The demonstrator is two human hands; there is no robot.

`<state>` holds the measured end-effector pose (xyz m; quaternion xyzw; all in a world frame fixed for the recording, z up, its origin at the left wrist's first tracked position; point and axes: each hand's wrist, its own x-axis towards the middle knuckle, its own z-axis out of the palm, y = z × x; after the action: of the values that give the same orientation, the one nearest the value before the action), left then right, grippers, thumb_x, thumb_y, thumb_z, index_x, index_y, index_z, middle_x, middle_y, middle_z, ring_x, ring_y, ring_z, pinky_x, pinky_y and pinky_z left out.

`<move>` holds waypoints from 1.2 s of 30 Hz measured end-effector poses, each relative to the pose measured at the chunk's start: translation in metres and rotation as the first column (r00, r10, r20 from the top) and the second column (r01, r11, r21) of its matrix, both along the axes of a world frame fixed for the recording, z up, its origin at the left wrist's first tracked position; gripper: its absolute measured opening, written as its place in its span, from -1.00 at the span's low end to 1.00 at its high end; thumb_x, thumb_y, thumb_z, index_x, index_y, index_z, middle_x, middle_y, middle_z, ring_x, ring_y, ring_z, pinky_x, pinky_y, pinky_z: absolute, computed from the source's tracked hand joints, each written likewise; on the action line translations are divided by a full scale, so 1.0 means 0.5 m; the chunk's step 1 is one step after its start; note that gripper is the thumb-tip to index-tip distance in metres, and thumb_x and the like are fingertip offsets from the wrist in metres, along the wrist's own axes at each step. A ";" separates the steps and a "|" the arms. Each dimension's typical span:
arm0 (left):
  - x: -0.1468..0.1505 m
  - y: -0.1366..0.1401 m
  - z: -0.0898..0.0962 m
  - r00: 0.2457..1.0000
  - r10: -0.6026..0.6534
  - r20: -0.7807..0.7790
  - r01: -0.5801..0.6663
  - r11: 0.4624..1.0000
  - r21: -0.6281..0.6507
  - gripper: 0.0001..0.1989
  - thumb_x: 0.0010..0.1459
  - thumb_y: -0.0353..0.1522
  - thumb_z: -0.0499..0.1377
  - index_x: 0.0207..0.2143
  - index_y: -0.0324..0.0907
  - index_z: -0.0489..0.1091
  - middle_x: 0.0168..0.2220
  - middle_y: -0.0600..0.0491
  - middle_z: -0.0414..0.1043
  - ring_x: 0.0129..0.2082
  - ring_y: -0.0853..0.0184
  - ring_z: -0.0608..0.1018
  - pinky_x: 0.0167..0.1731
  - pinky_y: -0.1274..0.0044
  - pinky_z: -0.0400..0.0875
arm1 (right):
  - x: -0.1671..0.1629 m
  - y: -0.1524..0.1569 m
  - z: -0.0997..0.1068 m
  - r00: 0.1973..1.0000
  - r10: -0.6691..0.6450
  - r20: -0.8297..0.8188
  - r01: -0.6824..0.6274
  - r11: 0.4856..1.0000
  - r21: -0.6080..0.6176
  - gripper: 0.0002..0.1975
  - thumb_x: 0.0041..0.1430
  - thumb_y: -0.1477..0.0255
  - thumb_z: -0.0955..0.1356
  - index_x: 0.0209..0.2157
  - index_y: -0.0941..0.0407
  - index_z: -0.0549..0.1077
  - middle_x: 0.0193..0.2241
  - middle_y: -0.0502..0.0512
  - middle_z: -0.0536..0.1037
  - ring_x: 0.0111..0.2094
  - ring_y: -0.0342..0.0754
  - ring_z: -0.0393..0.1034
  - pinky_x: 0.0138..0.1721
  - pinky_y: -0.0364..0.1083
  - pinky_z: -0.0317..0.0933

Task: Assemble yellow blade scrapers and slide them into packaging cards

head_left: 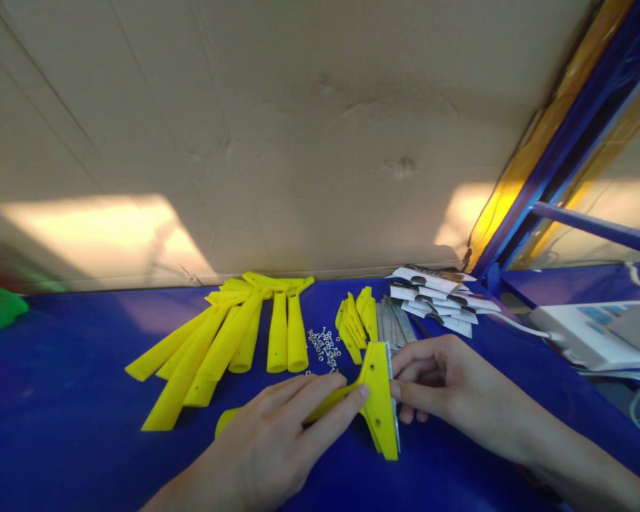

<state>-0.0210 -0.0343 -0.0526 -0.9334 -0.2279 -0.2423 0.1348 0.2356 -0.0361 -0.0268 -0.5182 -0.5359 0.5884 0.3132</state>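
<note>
A yellow plastic scraper (380, 405) lies across the front of the table, its wide head upright in the view and its handle pointing left. My left hand (282, 434) is closed over the handle, with a fingertip against the head. Along the head's right edge runs a thin metal blade (394, 398). My right hand (432, 380) pinches that blade between thumb and fingers. Two small holes show in the head. Just behind it are loose yellow head plates (356, 318), small screws and nuts (324, 345), and flat metal strips (393, 320).
Several yellow scraper handles (218, 334) are heaped on the blue table (75, 398) at left. White paper-wrapped packets (437, 295) are stacked at back right, near a blue metal frame (544, 163). A white box with a cable (592, 331) sits far right. Cardboard (320, 142) walls the back.
</note>
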 end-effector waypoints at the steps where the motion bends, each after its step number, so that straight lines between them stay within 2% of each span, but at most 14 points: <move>1: 0.001 -0.001 0.001 1.000 -0.009 -0.008 0.009 1.000 0.000 -0.55 0.40 -0.59 -0.06 0.14 -0.14 0.48 -0.07 0.01 0.68 -0.15 0.26 0.73 -0.17 0.44 0.70 | -0.001 0.000 0.001 1.000 -0.003 0.010 0.003 1.000 0.001 -0.80 -0.05 0.36 0.59 -0.42 0.14 0.61 -0.60 -0.03 0.60 -0.56 -0.17 0.44 -0.47 -0.18 0.29; 4: 0.001 -0.003 0.002 1.000 -0.019 0.005 0.019 1.000 0.010 -0.57 0.42 -0.58 -0.07 0.14 -0.16 0.47 -0.08 0.01 0.69 -0.13 0.27 0.72 -0.12 0.44 0.68 | -0.004 0.000 0.003 1.000 -0.020 0.012 0.020 1.000 0.008 -0.79 -0.08 0.36 0.59 -0.44 0.13 0.59 -0.61 -0.04 0.58 -0.56 -0.16 0.43 -0.46 -0.17 0.29; 7: 0.002 -0.003 0.002 0.999 -0.017 0.052 0.015 0.999 0.041 -0.61 0.45 -0.54 -0.07 0.12 -0.15 0.46 -0.08 0.02 0.69 -0.16 0.28 0.73 -0.15 0.46 0.68 | -0.005 0.001 0.003 1.000 -0.021 -0.014 0.021 1.000 0.017 -0.78 -0.08 0.34 0.60 -0.45 0.13 0.57 -0.62 -0.06 0.55 -0.55 -0.16 0.41 -0.47 -0.18 0.28; 12: 0.005 -0.001 0.007 0.998 -0.030 0.063 0.028 0.999 0.037 -0.62 0.46 -0.53 -0.07 0.12 -0.13 0.45 -0.09 0.02 0.69 -0.17 0.31 0.73 -0.19 0.50 0.68 | -0.004 -0.002 -0.002 0.999 -0.017 -0.031 0.018 1.000 0.023 -0.80 -0.05 0.36 0.57 -0.41 0.12 0.56 -0.55 -0.02 0.62 -0.51 -0.13 0.45 -0.45 -0.17 0.28; 16: 0.004 -0.004 0.010 1.000 0.002 0.022 -0.002 1.000 0.019 -0.54 0.41 -0.57 -0.06 0.14 -0.06 0.48 -0.08 0.02 0.67 -0.15 0.29 0.72 -0.20 0.48 0.68 | -0.006 -0.004 -0.003 0.999 -0.034 -0.021 0.035 0.998 0.047 -0.84 -0.04 0.41 0.54 -0.40 0.10 0.54 -0.54 -0.02 0.62 -0.49 -0.11 0.46 -0.42 -0.15 0.28; 20: 0.002 -0.006 0.010 1.000 0.002 0.017 -0.002 1.000 0.018 -0.52 0.35 -0.61 -0.04 0.12 -0.09 0.49 -0.08 0.01 0.68 -0.16 0.25 0.73 -0.19 0.43 0.69 | -0.012 -0.007 0.000 1.000 -0.010 -0.027 0.012 0.997 0.075 -0.88 -0.04 0.42 0.51 -0.47 0.09 0.51 -0.52 -0.01 0.60 -0.48 -0.11 0.43 -0.41 -0.14 0.28; 28: -0.002 -0.006 0.009 0.999 -0.022 0.024 0.022 1.000 0.016 -0.52 0.31 -0.64 -0.02 0.13 -0.14 0.46 -0.08 -0.01 0.68 -0.17 0.23 0.74 -0.20 0.42 0.70 | -0.019 -0.011 0.002 0.999 -0.040 -0.009 0.040 0.997 0.073 -0.92 -0.02 0.46 0.49 -0.47 0.10 0.53 -0.55 -0.01 0.59 -0.52 -0.14 0.41 -0.51 -0.18 0.22; 32: 0.002 0.000 0.009 1.000 -0.017 -0.001 0.017 1.000 0.014 -0.52 0.31 -0.64 -0.03 0.14 -0.16 0.45 -0.07 -0.01 0.69 -0.17 0.20 0.74 -0.23 0.39 0.71 | -0.014 -0.002 -0.001 0.998 -0.060 -0.010 0.060 0.998 0.028 -0.86 -0.03 0.38 0.56 -0.42 0.11 0.60 -0.56 0.00 0.61 -0.52 -0.13 0.42 -0.50 -0.18 0.26; 36: 0.004 0.003 0.009 1.000 -0.017 0.000 0.017 1.000 0.026 -0.56 0.37 -0.60 -0.04 0.14 -0.17 0.45 -0.07 0.00 0.69 -0.17 0.20 0.74 -0.24 0.39 0.71 | -0.006 0.002 -0.002 1.000 0.015 -0.025 -0.013 0.999 0.050 -0.76 0.02 0.25 0.58 -0.33 0.12 0.69 -0.48 0.04 0.66 -0.47 -0.10 0.45 -0.43 -0.16 0.33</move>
<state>-0.0190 -0.0329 -0.0483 -0.9334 -0.2167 -0.2464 0.1451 0.2328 -0.0349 -0.0278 -0.4988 -0.5500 0.5835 0.3288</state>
